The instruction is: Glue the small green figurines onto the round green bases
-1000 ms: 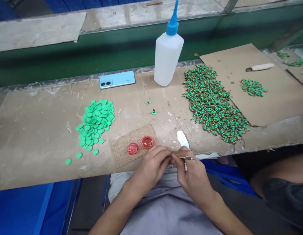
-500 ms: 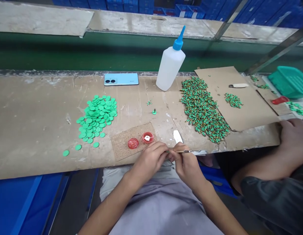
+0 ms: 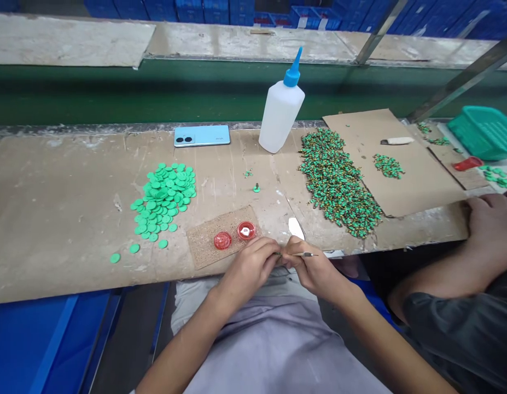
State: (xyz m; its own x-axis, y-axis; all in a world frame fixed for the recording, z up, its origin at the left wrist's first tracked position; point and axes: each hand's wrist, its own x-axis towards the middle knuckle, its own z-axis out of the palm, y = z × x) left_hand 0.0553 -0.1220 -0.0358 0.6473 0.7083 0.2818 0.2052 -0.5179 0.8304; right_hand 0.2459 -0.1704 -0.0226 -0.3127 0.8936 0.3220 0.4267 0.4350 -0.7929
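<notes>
At the table's front edge my left hand (image 3: pixel 250 266) and my right hand (image 3: pixel 314 269) meet fingertip to fingertip. The left fingers pinch a tiny green piece (image 3: pixel 279 253), mostly hidden by them. Closed round a thin stick-like tool (image 3: pixel 303 254), my right hand lets its pale shaft and dark metal end stick out to the right. Just beyond the left hand, a fibreboard piece (image 3: pixel 200 249) carries a red cap (image 3: pixel 222 240) and a small red cup (image 3: pixel 239 232) with white stuff inside. A small figure on a green disc (image 3: pixel 257 189) stands farther back.
Green discs (image 3: pixel 165 191) lie heaped at left, small green-and-gold pieces (image 3: pixel 335 180) at right. A white squeeze bottle (image 3: pixel 281 116) and light-blue phone (image 3: pixel 202 135) are at the back. A knife (image 3: pixel 396 141) lies on cardboard (image 3: pixel 425 183). Another person's arm (image 3: pixel 446 273) rests at right.
My right hand and its tool have shifted slightly, with the tool's angle changed a little. The left hand stays in place. The whole view has moved slightly.
</notes>
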